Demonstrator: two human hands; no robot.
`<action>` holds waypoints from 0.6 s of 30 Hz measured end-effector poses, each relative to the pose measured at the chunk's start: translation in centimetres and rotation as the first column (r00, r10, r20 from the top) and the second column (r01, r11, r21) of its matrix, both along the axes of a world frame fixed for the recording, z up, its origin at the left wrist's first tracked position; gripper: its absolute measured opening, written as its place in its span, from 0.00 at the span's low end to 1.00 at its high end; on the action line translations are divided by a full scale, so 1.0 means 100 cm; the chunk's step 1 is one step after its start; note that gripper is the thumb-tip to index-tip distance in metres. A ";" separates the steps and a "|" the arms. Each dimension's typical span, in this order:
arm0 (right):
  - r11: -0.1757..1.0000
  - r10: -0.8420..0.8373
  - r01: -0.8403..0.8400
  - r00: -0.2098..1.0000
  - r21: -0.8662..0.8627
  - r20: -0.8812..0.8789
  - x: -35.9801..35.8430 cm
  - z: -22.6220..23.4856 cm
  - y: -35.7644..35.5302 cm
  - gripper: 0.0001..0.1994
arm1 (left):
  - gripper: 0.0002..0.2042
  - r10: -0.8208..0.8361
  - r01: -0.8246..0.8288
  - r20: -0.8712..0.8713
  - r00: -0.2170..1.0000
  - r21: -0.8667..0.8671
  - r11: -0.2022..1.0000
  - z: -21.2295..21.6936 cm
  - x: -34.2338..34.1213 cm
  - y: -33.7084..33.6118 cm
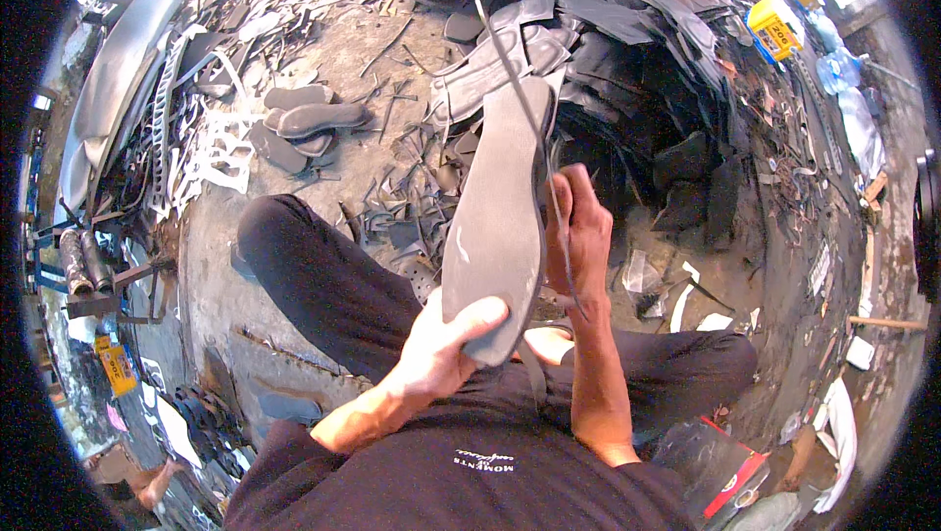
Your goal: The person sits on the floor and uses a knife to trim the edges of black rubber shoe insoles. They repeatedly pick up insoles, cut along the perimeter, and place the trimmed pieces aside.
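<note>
A long grey-brown shoe sole (pixel 495 208) stands tilted in front of me, its narrower end pointing away. My left hand (pixel 436 340) grips the wide near end, with the thumb on the upper face. At the sole's right edge, my right hand (pixel 580 232) is closed with curled fingers; what it holds is hidden by the sole and the fingers. A thin dark strip (pixel 510 56) crosses the far end of the sole and trails down past my right hand.
Several cut soles (pixel 299 124) lie on the floor at left, beside white lattice scraps (pixel 227 154). Dark offcuts (pixel 402 178) litter the middle. Black sheets (pixel 637 71) are heaped at the far right. Yellow boxes (pixel 774 26) and a plastic bottle (pixel 838 71) stand at the sides.
</note>
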State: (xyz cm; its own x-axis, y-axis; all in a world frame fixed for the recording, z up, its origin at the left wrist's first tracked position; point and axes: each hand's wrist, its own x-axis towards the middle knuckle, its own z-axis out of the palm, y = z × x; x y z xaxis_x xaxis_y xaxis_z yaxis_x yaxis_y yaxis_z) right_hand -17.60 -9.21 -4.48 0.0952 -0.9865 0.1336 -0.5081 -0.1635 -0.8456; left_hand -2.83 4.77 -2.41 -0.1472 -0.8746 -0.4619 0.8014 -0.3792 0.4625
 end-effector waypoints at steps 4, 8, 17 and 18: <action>0.988 -0.150 0.146 0.986 0.049 0.077 -0.027 -0.025 -0.055 0.20 | 0.26 -0.179 0.179 0.019 0.984 0.018 0.984 -0.008 -0.003 0.026; 0.872 -0.134 -0.153 0.840 0.465 0.526 -0.035 -0.006 -0.036 0.24 | 0.30 -0.182 0.174 0.304 0.935 0.052 0.983 -0.017 0.005 0.027; 0.660 0.192 -0.477 0.854 0.580 0.484 -0.032 0.011 0.091 0.27 | 0.19 0.132 -0.098 0.216 0.967 -0.165 0.982 -0.041 0.052 -0.035; 0.685 0.315 -0.449 0.892 0.574 0.323 -0.034 0.003 0.102 0.28 | 0.17 0.064 -0.051 0.353 0.934 -0.046 0.998 -0.034 0.054 -0.046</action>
State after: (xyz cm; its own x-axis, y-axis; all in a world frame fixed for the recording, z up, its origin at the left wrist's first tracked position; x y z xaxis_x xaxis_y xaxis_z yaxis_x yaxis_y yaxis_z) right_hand -21.04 0.96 -4.22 0.5230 -0.7330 -0.4349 -0.3462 0.2836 -0.8943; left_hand 2.58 0.14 -5.83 0.0713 -0.8936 -0.4432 0.6036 -0.3151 0.7324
